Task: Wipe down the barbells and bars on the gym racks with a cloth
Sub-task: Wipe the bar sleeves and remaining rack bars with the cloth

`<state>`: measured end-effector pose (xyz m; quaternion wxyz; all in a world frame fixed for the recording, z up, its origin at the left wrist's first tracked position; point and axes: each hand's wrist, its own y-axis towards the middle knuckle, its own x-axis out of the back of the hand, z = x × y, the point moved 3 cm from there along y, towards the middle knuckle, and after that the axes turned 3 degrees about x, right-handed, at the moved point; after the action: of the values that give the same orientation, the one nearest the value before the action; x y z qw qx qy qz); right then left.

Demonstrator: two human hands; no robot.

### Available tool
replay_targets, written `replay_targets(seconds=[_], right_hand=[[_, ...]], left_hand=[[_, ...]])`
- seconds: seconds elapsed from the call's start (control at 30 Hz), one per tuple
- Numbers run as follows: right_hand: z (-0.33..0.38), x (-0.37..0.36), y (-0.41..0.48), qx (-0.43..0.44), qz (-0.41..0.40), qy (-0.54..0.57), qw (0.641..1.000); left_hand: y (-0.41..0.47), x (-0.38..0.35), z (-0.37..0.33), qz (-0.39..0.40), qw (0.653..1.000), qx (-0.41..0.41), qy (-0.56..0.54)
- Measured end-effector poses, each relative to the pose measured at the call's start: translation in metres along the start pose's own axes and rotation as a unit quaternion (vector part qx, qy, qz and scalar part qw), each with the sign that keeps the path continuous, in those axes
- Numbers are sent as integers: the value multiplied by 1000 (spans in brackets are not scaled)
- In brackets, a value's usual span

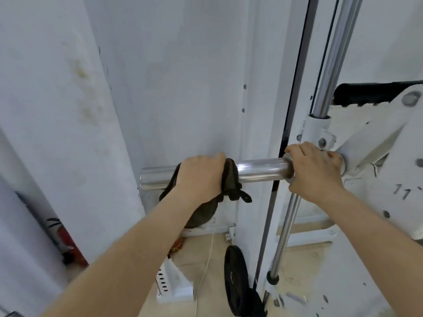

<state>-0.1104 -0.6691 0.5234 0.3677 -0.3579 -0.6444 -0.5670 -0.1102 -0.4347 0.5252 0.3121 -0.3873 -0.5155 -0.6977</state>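
The chrome bar sleeve (263, 169) runs level across the middle of the view, its free end pointing left toward the pale wall (171, 88) and its other end meeting the white carriage (370, 143) of the rack on the right. A dark cloth (231, 179) is wrapped over the sleeve near its free end, with loose folds and a small loop hanging below the bar. The left hand (199, 177) grips the cloth from above, fingers curled over it and round the sleeve. The right hand (313, 170) holds the bar at the raised collar just beside the carriage, fingers curled over the top; bare shiny chrome shows between the two hands.

On the white frame to the right of the right hand there are dark strokes (400, 193) that look like "11", too smeared to read with certainty. No brand can be made out.

A chrome guide rod (332, 65) rises at a tilt behind the right hand and passes down through the carriage to the floor. A black padded roll (366, 93) lies across the top of the frame. On the floor below, a black weight plate (235, 277) stands on edge against the rack post, a white perforated bracket (176, 284) sits near it, and a thin white cord (206, 266) trails between them. A red fire extinguisher (66, 239) shows at the lower left, partly hidden by the wall's edge.
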Motion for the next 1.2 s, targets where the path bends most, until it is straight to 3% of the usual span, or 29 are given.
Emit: replay_targets(seconds=[0.13,0.23,0.3,0.37,0.4,0.43,0.47,0.5,0.53,0.57,0.6,0.73,0.8,0.87,0.9,0.97,1.03,1.2], right_hand=[[3,1,0,-10,23,-18,1000],[7,6,0,-29,89,-28,995],[14,17,-4,-27,117,-14,993],[40,35,-15,22,95,145,985],[61,47,-26,49,110,290,949],[83,55,-39,64,161,451,875],[104,61,-51,64,208,592,776],[117,59,-59,39,225,672,704],[122,53,-63,2,213,714,667],[121,50,-63,-27,187,728,659],[118,50,-60,-51,154,736,658],[79,56,-41,-179,20,692,699],[68,66,-30,-178,-83,599,776],[88,74,-22,-91,-99,432,892],[104,70,-19,-34,-71,359,930],[133,52,-15,54,0,309,949],[145,38,-12,86,23,293,952],[168,11,-6,79,-93,144,982]], left_hand=[[-28,15,52,52,998,12,-22],[-34,28,78,147,978,29,-144],[-36,42,84,121,954,91,-260],[-42,59,69,38,927,157,-338],[-45,65,54,2,911,181,-372],[-49,70,37,-12,885,200,-419],[-50,71,20,-6,852,209,-480],[-50,71,6,17,810,209,-547],[-51,70,-5,46,771,205,-601],[-53,67,-7,64,752,200,-625],[-55,66,-2,65,763,191,-615],[-71,63,57,14,853,205,-479],[-77,59,93,-56,890,247,-379],[-82,41,114,-37,877,302,-371],[-84,28,117,-1,855,323,-405],[-88,7,116,20,818,329,-472],[-91,-2,116,-13,793,335,-509],[-87,-9,115,-46,775,356,-520]])
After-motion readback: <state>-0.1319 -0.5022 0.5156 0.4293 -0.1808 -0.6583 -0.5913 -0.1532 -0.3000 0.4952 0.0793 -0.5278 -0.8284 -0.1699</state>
